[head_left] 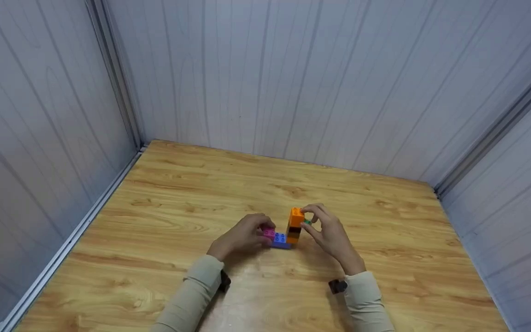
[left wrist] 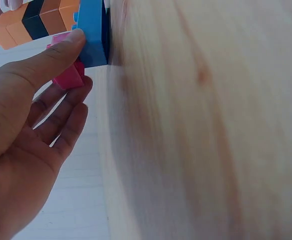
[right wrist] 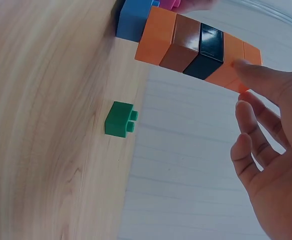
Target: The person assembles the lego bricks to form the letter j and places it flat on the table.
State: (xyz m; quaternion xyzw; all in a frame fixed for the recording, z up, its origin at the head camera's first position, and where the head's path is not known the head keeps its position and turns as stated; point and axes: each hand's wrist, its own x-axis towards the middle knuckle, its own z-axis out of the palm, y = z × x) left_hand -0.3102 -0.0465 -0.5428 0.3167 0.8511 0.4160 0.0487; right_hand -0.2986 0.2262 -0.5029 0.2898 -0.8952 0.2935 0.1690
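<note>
A blue building brick (head_left: 281,245) lies on the table, with a pink brick (head_left: 269,234) on its left end. My left hand (head_left: 243,234) pinches the pink brick between thumb and fingers; in the left wrist view the thumb tip also reaches the blue brick's edge. On the blue brick's right end rises a tower of orange, brown and black bricks (right wrist: 182,44), upright. My right hand (head_left: 331,233) grips the orange bricks (right wrist: 225,67) at its top, thumb on one side and fingers on the other. Part of the top is hidden by the fingers.
A loose green brick (right wrist: 117,120) sits on the wooden table (head_left: 191,198) beside the tower, partly covered by the right hand in the head view. Pale panel walls (head_left: 265,83) border the table at the back and both sides.
</note>
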